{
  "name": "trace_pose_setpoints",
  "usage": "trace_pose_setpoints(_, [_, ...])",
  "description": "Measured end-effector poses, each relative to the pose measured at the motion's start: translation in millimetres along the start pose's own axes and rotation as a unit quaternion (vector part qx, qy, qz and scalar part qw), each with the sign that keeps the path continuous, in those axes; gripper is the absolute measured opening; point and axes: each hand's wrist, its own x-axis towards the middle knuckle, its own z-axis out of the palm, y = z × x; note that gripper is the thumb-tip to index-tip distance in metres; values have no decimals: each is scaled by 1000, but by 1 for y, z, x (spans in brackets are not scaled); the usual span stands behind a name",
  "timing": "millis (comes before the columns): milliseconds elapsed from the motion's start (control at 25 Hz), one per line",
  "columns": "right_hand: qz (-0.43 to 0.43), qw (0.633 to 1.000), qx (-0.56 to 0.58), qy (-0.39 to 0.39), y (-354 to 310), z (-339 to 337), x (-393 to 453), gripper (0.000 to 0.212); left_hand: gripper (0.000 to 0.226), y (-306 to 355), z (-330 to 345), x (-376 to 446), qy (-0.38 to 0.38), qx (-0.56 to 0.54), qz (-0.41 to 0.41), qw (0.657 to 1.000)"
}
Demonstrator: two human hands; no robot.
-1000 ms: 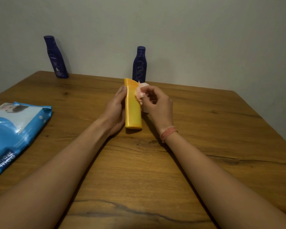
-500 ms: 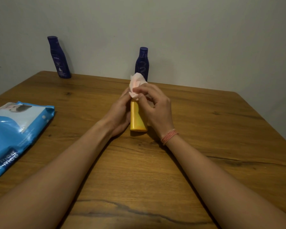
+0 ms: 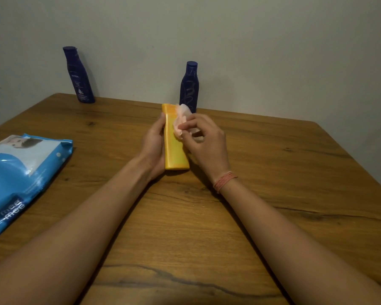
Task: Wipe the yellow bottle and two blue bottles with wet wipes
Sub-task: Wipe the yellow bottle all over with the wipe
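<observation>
My left hand (image 3: pixel 153 148) grips the yellow bottle (image 3: pixel 174 148) from its left side, holding it upright on the wooden table (image 3: pixel 273 172). My right hand (image 3: pixel 205 144) pinches a crumpled pale wet wipe (image 3: pixel 182 119) against the bottle's upper right side. Two dark blue bottles stand by the wall: one at the back left (image 3: pixel 78 75), the other (image 3: pixel 190 85) right behind the yellow bottle, its base hidden by the wipe.
A blue pack of wet wipes (image 3: pixel 20 179) lies at the table's left edge. The wall rises just behind the table's far edge. The table's right edge slants away at the far right.
The wipe came down from the top of the yellow bottle to its upper right side, uncovering the bottle's top. My left hand kept its grip.
</observation>
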Motion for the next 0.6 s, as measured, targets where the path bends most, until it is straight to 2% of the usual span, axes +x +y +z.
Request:
trace_pose_setpoints(160, [-69, 991, 1, -115, -8, 4, -4, 13, 60, 4, -7, 3, 57, -26, 13, 998])
trace_pose_setpoints(280, [-62, 985, -4, -159, -6, 5, -3, 13, 58, 7, -9, 3, 96, -55, 23, 994])
trace_pose_setpoints(440, [34, 990, -19, -133, 4, 4, -1, 24, 61, 8, -10, 4, 117, -24, 39, 992])
trace_pose_setpoints(600, [22, 997, -10, -68, 6, 3, -1, 28, 60, 0, -5, 4, 67, 2, 20, 998])
